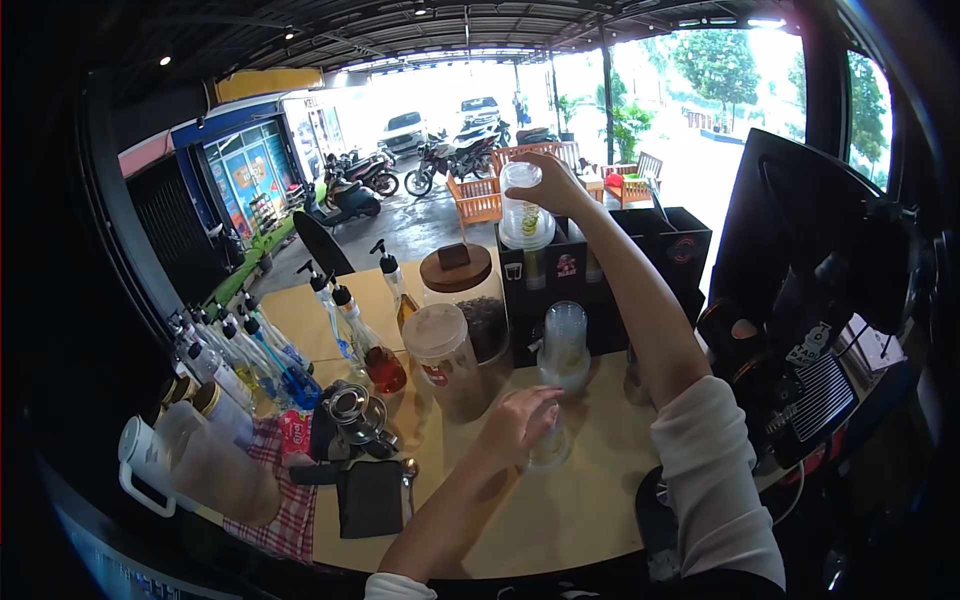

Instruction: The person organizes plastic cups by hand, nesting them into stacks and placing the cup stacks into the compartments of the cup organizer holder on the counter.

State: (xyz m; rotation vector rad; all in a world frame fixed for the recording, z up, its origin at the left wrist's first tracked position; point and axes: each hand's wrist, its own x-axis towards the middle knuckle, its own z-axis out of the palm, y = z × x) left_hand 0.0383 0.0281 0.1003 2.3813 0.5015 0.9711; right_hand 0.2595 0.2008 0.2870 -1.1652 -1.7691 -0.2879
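My right hand (552, 184) is stretched far forward, thumb and fingers curled round the top of a stack of clear plastic cups (527, 222). That stack stands in a black cup organizer (610, 290) and has yellowish print on it. Lower down, my left hand (522, 424) is closed round a clear plastic cup (549, 450) on the counter; the fingers hide part of it. Just beyond it stands a second stack of clear plastic pieces (565, 345), cups or lids. To the left of my left hand is a lidded tub of brown powder (441, 360).
A wood-lidded jar of dark beans (480, 315) stands behind the tub. Pump bottles (380, 365) and a pitcher (215, 465) fill the left side. A metal jigger-like piece (355, 415), spoon (408, 485) and dark cloth (370, 500) lie nearer. A black machine (800, 260) stands right.
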